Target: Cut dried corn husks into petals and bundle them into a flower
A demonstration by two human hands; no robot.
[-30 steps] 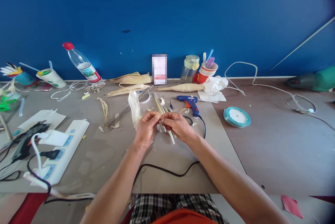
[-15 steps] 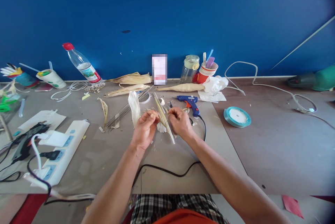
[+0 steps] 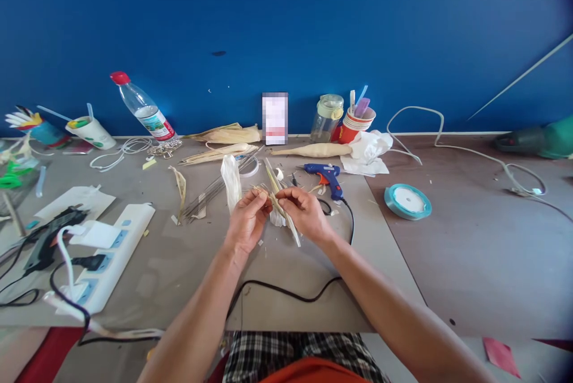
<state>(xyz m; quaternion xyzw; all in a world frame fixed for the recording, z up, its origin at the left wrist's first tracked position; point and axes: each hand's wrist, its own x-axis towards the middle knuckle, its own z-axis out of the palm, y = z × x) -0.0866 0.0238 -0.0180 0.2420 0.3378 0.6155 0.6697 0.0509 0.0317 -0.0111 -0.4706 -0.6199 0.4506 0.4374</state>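
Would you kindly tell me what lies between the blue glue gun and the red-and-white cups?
The head view shows the thick end of a pale tapering bundle and some crumpled white material between the glue gun and the cups.

Small tan piece and pale dried strips, head view.
The small tan piece, thin and fibrous, is pinched in the left hand, its end at the tips of the right hand; its full outline is hidden. Beneath the 2 hands, the narrow, straw-coloured strips lie flat in a diagonal bundle, far ends tilted left, near ends right, middle partly covered.
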